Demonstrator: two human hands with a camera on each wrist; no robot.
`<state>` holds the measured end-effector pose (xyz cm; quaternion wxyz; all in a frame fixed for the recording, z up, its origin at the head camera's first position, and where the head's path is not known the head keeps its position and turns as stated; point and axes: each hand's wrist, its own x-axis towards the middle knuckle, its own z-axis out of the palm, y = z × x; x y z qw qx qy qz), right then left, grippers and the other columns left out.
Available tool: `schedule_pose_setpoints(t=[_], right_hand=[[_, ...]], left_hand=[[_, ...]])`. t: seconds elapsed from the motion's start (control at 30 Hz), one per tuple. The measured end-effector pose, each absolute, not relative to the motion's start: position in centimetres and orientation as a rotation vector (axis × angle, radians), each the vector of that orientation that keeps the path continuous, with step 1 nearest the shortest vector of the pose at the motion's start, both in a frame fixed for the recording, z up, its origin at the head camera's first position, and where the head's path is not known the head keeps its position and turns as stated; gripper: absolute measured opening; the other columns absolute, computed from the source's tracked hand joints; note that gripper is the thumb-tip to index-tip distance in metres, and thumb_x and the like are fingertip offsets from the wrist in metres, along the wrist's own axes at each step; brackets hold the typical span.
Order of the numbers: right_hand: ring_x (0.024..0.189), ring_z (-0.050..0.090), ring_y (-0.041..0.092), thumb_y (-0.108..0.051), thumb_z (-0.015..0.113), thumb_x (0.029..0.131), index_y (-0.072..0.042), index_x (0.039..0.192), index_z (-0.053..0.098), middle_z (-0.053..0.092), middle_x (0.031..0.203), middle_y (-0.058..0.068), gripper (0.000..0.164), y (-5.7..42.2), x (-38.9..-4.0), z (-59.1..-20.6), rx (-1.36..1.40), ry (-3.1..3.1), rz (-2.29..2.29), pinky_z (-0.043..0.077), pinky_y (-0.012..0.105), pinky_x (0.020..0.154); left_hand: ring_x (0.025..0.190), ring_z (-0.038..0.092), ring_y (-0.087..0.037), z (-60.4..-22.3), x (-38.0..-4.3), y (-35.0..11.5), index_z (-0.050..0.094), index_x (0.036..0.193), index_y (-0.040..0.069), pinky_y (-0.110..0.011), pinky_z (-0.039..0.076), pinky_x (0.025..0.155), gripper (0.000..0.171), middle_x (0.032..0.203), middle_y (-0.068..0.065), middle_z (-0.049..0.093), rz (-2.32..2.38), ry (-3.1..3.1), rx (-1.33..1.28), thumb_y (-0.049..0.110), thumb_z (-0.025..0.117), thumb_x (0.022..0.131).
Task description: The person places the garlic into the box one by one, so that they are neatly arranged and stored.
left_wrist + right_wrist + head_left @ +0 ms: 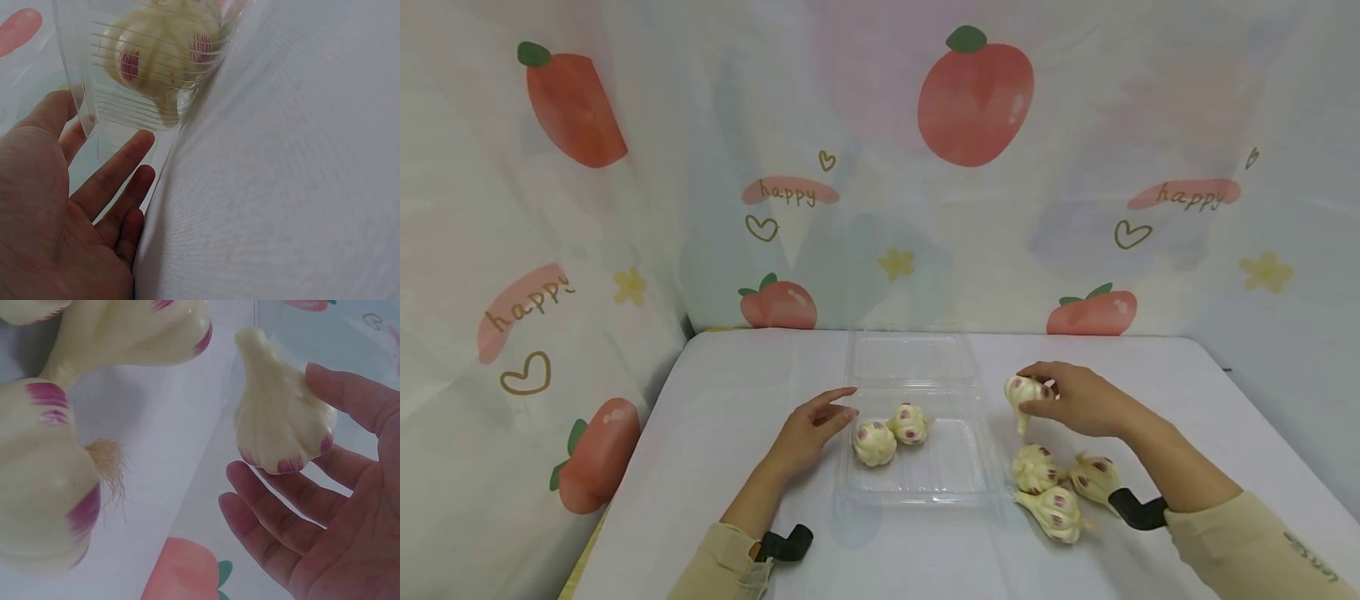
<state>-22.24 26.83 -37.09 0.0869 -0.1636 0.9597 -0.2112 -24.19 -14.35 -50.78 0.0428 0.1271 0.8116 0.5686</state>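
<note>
Right hand (1082, 403) pinches a garlic (1022, 393) beyond the box's (957, 458) right edge, firm bulb grip advisable; left hand (801, 433), fingers relaxed by the left edge, could brace it.

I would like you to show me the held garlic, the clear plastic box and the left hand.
Held garlic (281, 422), right wrist view: middle of the bulb.
Clear plastic box (951, 462), head view: its floor.
Left hand (800, 437), head view: its back.

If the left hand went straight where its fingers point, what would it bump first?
The left hand would probably bump the left side of the clear plastic box; whether its fingertips touch it is hard to tell.
</note>
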Motion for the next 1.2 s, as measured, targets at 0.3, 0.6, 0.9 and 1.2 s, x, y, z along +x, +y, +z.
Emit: schedule_pose_setpoints(t=[0.3,0.6,0.9,1.2], right_hand=[[0.099,0.059,0.023,-0.035,0.075,0.095,-0.006,0.138,0.062,0.066,0.106,0.004,0.053,26.6,-22.3,-36.6,-0.471,2.866,-0.624,0.050,0.033,0.075],[0.103,0.062,0.023,-0.036,0.075,0.095,-0.007,0.136,0.064,0.068,0.110,0.003,0.051,26.0,-22.0,-36.2,-0.526,2.888,-0.630,0.052,0.036,0.080],[0.102,0.060,0.021,-0.037,0.075,0.095,-0.010,0.133,0.065,0.066,0.105,0.000,0.048,25.2,-21.5,-36.0,-0.529,2.891,-0.659,0.050,0.034,0.079],[0.103,0.061,0.021,-0.037,0.075,0.095,-0.012,0.132,0.067,0.067,0.105,-0.001,0.045,24.2,-21.1,-36.3,-0.542,2.891,-0.698,0.050,0.035,0.079]], left_hand=[[0.118,0.069,-0.021,-50.7,-24.1,-14.4,0.061,0.145,0.026,-0.049,0.049,0.105,0.046,0.119,-0.001,0.077,1.735,2.503,0.406,0.037,0.068,0.101],[0.119,0.068,-0.019,-50.9,-24.2,-14.5,0.061,0.145,0.028,-0.052,0.047,0.109,0.046,0.118,0.003,0.077,1.752,2.481,0.395,0.037,0.069,0.100],[0.118,0.068,-0.018,-51.1,-24.4,-14.5,0.062,0.145,0.028,-0.050,0.047,0.108,0.046,0.117,0.003,0.077,1.755,2.478,0.429,0.037,0.069,0.100],[0.119,0.068,-0.021,-50.9,-24.2,-14.4,0.061,0.146,0.026,-0.050,0.048,0.108,0.046,0.120,-0.001,0.076,1.744,2.490,0.436,0.036,0.068,0.101]])
